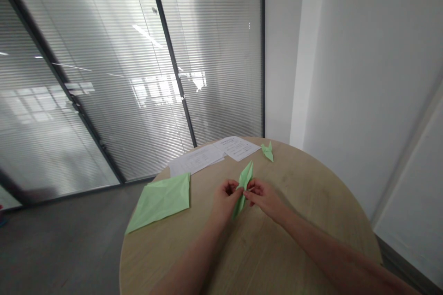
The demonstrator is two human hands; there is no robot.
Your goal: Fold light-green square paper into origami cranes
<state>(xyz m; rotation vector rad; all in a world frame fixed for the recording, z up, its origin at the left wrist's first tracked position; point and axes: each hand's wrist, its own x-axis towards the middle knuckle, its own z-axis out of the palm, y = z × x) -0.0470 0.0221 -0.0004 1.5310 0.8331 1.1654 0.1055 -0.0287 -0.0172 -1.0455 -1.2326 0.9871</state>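
Between my hands, above the middle of the round table, is a folded green origami paper (246, 173) with pointed ends. My left hand (225, 197) pinches it from the left, thumb on the near face. From the right, my right hand (261, 195) grips its middle between thumb and fingers. Part of the paper is hidden behind the fingertips. Farther back to the right, a finished-looking green origami bird (267, 151) rests on the table. Flat green paper sheets (164, 198), creased across, lie to the left of my hands.
Printed white sheets (238, 147) overlap along the far side of the wooden table (277, 258). Behind it stands a glass partition with blinds (221, 55). A white wall (363, 78) rises at the right.
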